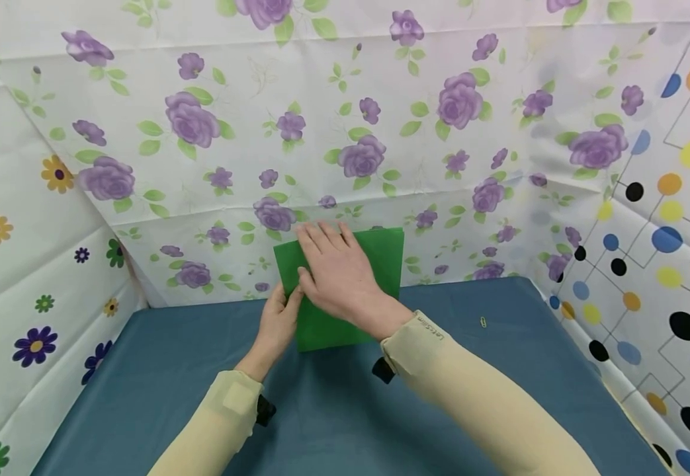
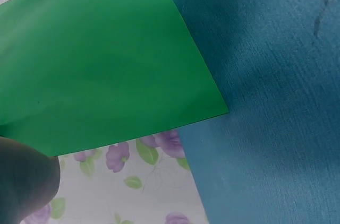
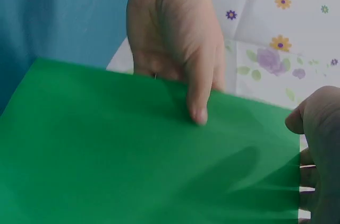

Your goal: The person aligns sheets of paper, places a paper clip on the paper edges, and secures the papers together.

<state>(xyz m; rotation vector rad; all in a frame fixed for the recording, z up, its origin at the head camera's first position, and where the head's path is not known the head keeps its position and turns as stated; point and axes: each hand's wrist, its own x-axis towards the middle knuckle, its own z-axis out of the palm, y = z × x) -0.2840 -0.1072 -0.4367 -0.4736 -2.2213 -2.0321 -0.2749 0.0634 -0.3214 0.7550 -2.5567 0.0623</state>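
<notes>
Evidently, one purple-flowered backdrop (image 1: 321, 79) fills the upper middle of the frame, above one blue table (image 1: 160, 357) spread across the lower part. One green sheet (image 1: 388, 264) is at centre, seemingly held off the table. Lifting it looks done; releasing it is left, and no crease shows, so the handling seems early. Whether it is a single layer I cannot tell. Two hands work it: the left hand (image 1: 279, 320) pinches its left edge, thumb in front; the right hand (image 1: 341, 274) lies across the near face, fingers straight, pressure unclear. One clip (image 1: 483, 322) lies right of centre, untouched, well apart.
</notes>
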